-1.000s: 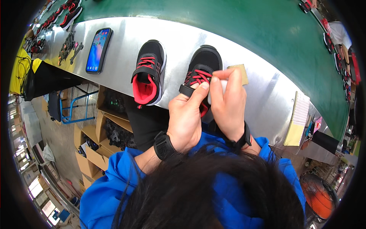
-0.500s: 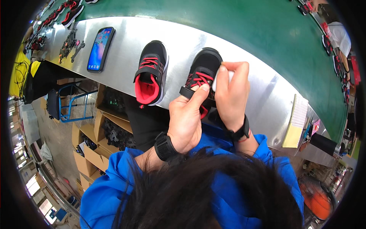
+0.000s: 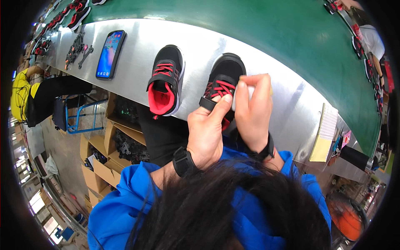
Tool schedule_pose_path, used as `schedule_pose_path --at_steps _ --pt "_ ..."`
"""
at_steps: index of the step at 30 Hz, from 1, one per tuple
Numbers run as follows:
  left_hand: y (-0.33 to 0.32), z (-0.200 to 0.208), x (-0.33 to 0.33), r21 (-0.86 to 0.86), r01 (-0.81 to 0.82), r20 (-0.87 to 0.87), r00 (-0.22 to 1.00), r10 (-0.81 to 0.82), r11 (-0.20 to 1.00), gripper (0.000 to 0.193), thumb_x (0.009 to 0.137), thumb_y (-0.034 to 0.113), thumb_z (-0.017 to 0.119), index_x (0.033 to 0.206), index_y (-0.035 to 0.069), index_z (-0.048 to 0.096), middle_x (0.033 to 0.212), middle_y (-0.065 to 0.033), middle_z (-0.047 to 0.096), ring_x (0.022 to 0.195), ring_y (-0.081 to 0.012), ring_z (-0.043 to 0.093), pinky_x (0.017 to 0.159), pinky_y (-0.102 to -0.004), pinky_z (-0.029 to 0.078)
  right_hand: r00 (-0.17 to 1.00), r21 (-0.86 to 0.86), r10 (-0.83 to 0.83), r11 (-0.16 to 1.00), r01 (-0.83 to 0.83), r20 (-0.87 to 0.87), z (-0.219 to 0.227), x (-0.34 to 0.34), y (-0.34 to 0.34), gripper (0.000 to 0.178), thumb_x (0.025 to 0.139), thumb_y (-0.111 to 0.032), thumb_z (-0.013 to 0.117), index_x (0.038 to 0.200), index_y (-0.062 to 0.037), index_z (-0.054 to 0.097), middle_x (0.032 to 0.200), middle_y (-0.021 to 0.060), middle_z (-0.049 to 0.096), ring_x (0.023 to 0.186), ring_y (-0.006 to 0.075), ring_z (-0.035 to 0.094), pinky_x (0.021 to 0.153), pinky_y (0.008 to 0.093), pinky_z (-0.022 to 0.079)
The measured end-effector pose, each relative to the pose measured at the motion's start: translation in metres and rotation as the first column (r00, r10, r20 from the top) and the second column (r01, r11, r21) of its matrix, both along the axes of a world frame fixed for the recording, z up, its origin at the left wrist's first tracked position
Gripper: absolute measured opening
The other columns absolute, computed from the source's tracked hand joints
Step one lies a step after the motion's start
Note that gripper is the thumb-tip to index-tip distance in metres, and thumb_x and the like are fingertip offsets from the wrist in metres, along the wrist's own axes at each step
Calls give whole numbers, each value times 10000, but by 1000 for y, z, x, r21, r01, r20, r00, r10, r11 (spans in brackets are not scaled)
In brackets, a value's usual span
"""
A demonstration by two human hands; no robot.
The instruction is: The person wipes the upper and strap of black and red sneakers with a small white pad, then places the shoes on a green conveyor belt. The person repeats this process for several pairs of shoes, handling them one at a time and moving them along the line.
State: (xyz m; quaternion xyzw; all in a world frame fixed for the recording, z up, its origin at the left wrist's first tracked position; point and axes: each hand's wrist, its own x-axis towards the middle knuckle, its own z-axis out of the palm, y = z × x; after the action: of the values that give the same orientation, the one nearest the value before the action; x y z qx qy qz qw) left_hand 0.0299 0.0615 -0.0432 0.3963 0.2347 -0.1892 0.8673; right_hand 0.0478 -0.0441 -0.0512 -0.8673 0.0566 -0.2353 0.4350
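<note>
A black sneaker (image 3: 227, 67) with red laces rests on the metal table, its toe pointing away from me. My left hand (image 3: 206, 131) is closed on its heel end, the thumb lying over the laces and strap. At the shoe's right side my right hand (image 3: 254, 114) pinches a small white object (image 3: 250, 90). Its kind is mostly hidden by the fingers, and it sits against or close beside the sole edge. To the left stands a matching sneaker (image 3: 170, 56), upright, its red lining showing; neither hand touches it.
A phone (image 3: 110, 54) and several small dark parts (image 3: 78, 50) lie on the table's left. On the right is a paper pad (image 3: 323, 133). Beyond runs a green belt (image 3: 266, 25). Below left are cardboard boxes (image 3: 102, 168), a blue-framed stool (image 3: 81, 114) and a person in yellow (image 3: 21, 98).
My right hand has shifted slightly down along the shoe's side with the white object. The sneaker and my left hand have moved a little to the right. The person in yellow shows more at the left.
</note>
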Motion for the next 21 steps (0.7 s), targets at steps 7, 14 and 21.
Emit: schedule_pose_path --at_steps 7,14,21 --pt "-2 4 5 11 -24 -14 1000 24 1000 189 964 122 604 1104 5 654 1077 -56 681 1006 -133 618 913 -292 465 1000 23 -9 1000 9 0 2 -1 6 136 904 -85 576 996 -11 507 794 187 638 708 391 643 612 455 489" --pt "1 2 7 4 -12 11 1000 12 1000 206 961 120 612 1126 -3 632 1100 -60 670 1006 -127 615 910 -293 468 993 134 -40 989 55 -109 6 24 -3 128 913 -75 568 991 -10 491 737 193 631 658 397 633 568 470 470" --pt "3 3 5 -19 -2 -3 1000 2 1000 154 956 125 621 1076 31 638 1060 -44 665 980 -123 617 881 -293 487 990 24 36 999 -33 -137 5 -8 -10 136 904 -105 584 992 -26 516 789 192 641 722 401 645 628 460 498"
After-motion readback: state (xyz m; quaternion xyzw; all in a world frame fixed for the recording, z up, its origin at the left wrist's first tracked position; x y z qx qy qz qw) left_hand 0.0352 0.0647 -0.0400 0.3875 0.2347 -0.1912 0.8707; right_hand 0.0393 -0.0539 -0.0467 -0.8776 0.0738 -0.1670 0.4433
